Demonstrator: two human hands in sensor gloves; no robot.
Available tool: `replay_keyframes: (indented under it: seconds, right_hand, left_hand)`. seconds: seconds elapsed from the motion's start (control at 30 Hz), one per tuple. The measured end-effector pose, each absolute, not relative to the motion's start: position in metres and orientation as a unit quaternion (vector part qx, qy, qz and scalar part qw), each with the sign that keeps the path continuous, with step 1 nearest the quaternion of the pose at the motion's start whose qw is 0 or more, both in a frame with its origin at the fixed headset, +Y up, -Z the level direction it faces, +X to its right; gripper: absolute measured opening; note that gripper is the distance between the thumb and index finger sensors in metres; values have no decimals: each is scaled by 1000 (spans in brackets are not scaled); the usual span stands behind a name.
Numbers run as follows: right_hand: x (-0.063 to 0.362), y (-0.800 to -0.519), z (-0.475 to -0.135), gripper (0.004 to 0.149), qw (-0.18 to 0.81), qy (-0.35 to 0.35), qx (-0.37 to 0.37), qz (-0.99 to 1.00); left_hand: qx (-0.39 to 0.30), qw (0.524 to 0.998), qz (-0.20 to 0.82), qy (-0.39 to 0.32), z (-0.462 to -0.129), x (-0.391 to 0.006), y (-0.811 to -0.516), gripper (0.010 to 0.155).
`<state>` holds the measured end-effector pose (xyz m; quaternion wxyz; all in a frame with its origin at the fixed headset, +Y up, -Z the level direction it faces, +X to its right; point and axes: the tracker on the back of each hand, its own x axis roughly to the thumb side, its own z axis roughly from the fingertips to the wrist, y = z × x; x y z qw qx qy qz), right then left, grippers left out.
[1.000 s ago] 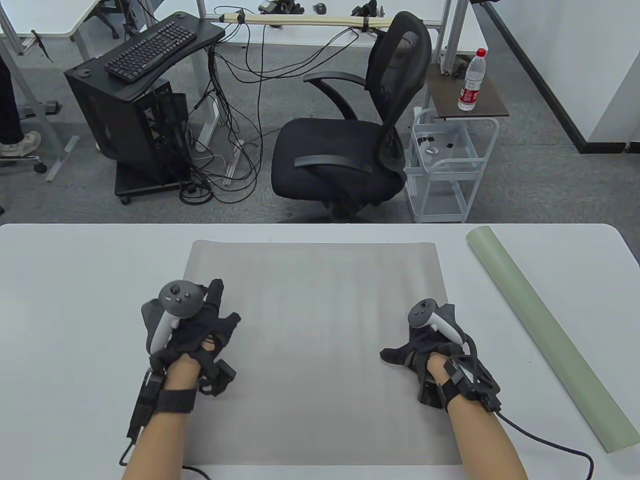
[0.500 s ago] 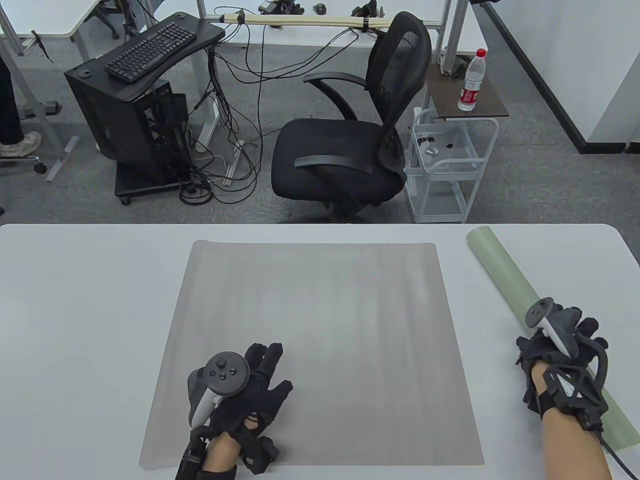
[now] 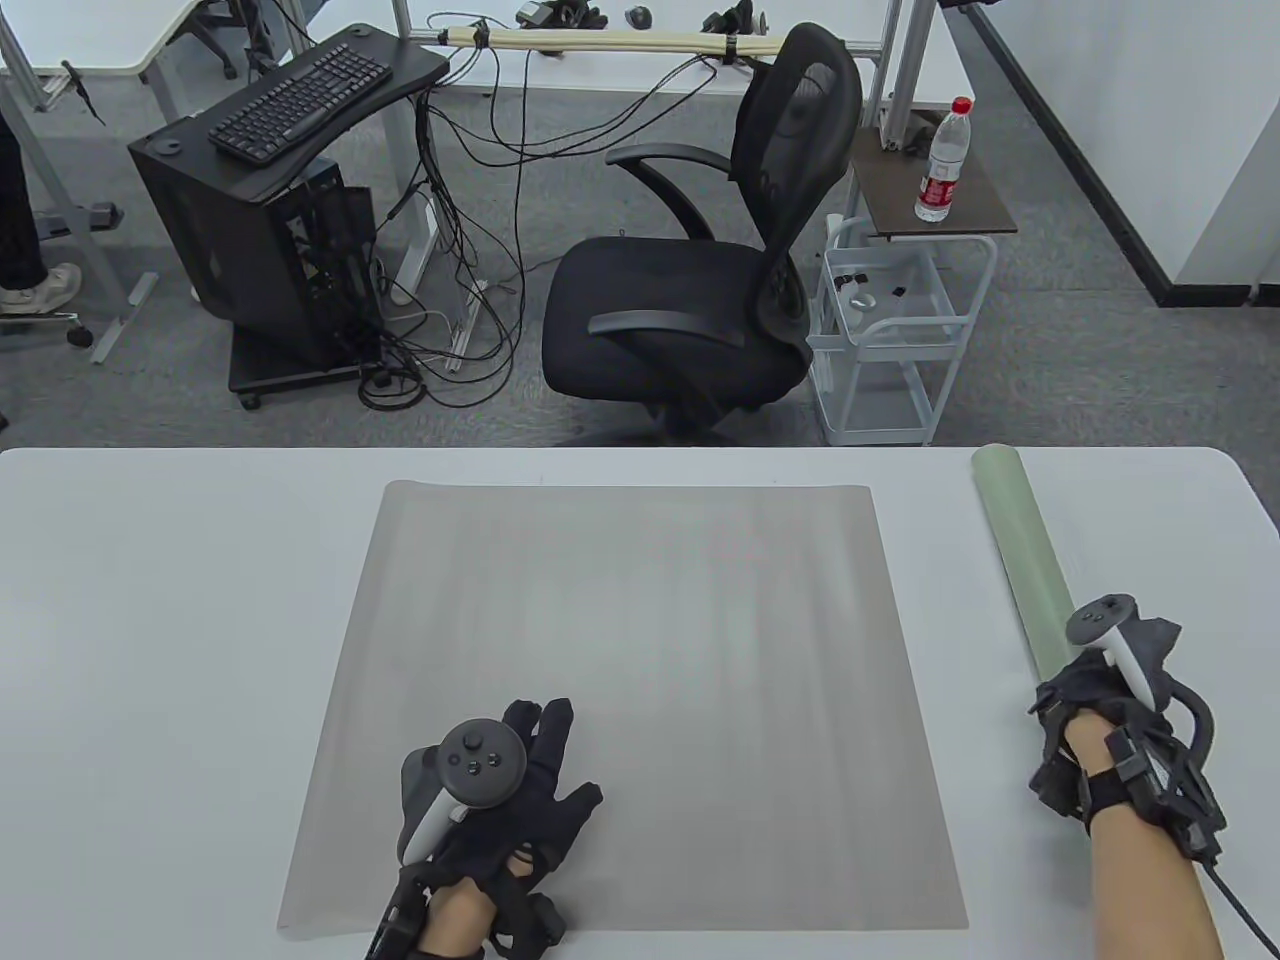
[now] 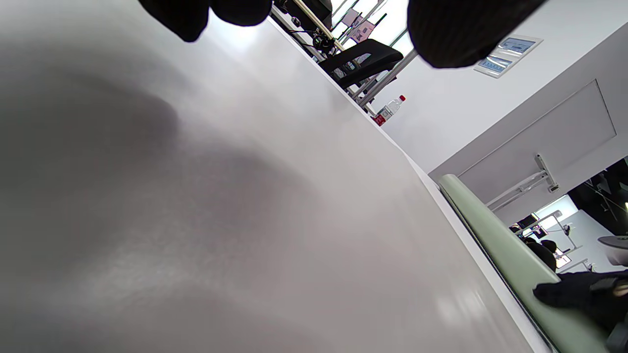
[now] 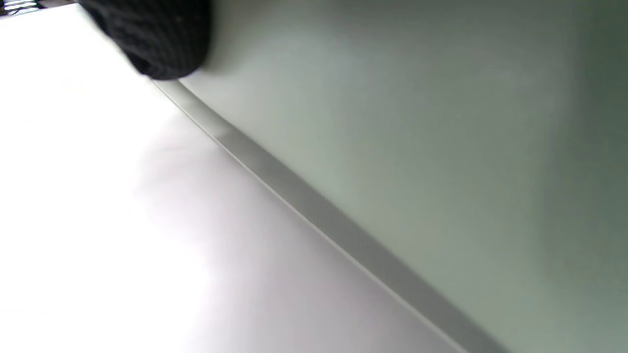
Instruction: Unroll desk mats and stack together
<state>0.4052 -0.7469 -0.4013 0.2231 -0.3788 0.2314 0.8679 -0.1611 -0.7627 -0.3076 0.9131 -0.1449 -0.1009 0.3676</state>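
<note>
A grey desk mat [image 3: 620, 640] lies unrolled and flat in the middle of the white table [image 3: 150, 600]. My left hand [image 3: 535, 770] rests flat on it near its front edge, fingers spread. The mat fills the left wrist view [image 4: 221, 220] under my fingertips [image 4: 461, 29]. A pale green rolled mat [image 3: 1020, 550] lies at the table's right side, pointing away from me. My right hand [image 3: 1100, 690] grips it. The roll's near part is hidden under my hand and forearm. The roll fills the right wrist view [image 5: 417, 122] and also shows in the left wrist view [image 4: 490, 230].
Beyond the table's far edge stand a black office chair [image 3: 700, 290], a white wire cart [image 3: 890, 330] and a side shelf with a water bottle [image 3: 940, 165]. A black computer stand with a keyboard [image 3: 290, 100] is at the far left.
My right hand left the grey mat, went right and took hold of the green roll, then swung it more upright. My left hand slid back to the mat's front edge.
</note>
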Motion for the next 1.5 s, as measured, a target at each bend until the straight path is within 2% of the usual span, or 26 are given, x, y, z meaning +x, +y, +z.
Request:
replay_keyframes:
  seconds: [0.03,0.13,0.33,0.43,0.53,0.67,0.73,0.87,0.93,0.97,1.0,1.07,1.1,1.2,1.37,1.47,1.5]
  right_hand:
    - [402,-746,-401,78,333,257,-355,835]
    - [385,-744,-400,77,457,270,-296,795]
    - [321,-728,-390,77,523,241,-176,798]
    - [287,-720,-383,77,538,226,-130,802]
    - [240,-716,-372,77,553,197,-67,807]
    - [195,-716,-357,77,577,190,-1,794]
    - [182,-716,-351,77,577,196,11,793]
    - [165,-722,-338,76,603,218,38,767]
    - [166,-724,-335,73,590,214,38,777]
    - [169,-725,-335,74,584,210,38,783]
    - [171,-726,-335,74,583,208,40,784]
    - [173,-727,-332,75,598,203,44,774]
    - [173,-726,-331,75,603,200,42,771]
    - [168,-725,-327,75,606,164,43,777]
    - [151,-711,-315,76,584,120,91,798]
    - [144,-704,-310,73,566,118,140,804]
    - [142,-703,-310,74,568,128,162,797]
  left_hand:
    - [-146,913,368,-102,-308,-161,-763,81]
    - [-146,911,371,-105,-308,-161,-763,81]
    - [-144,896,394,-145,-306,-157,-753,79]
    - [-137,864,448,-185,-301,-148,-736,78]
    - [-138,816,502,-250,-292,-125,-703,78]
    - [-180,747,558,-313,-286,-87,-669,80]
    - [-194,724,570,-337,-289,-68,-663,82]
    - [-233,683,600,-345,-304,-36,-678,83]
    - [-277,645,620,-350,-310,-32,-687,85]
    - [-284,642,624,-342,-313,-33,-689,86]
    - [-278,652,627,-324,-316,-36,-691,86]
    - [-244,702,605,-285,-323,-44,-700,86]
    - [-242,706,605,-278,-325,-46,-704,86]
    - [-297,681,621,-250,-329,-47,-725,89]
    - [-313,690,614,-224,-334,-42,-751,101]
    - [-336,623,659,-255,-336,-42,-755,112]
    - [-337,617,662,-259,-336,-43,-754,115]
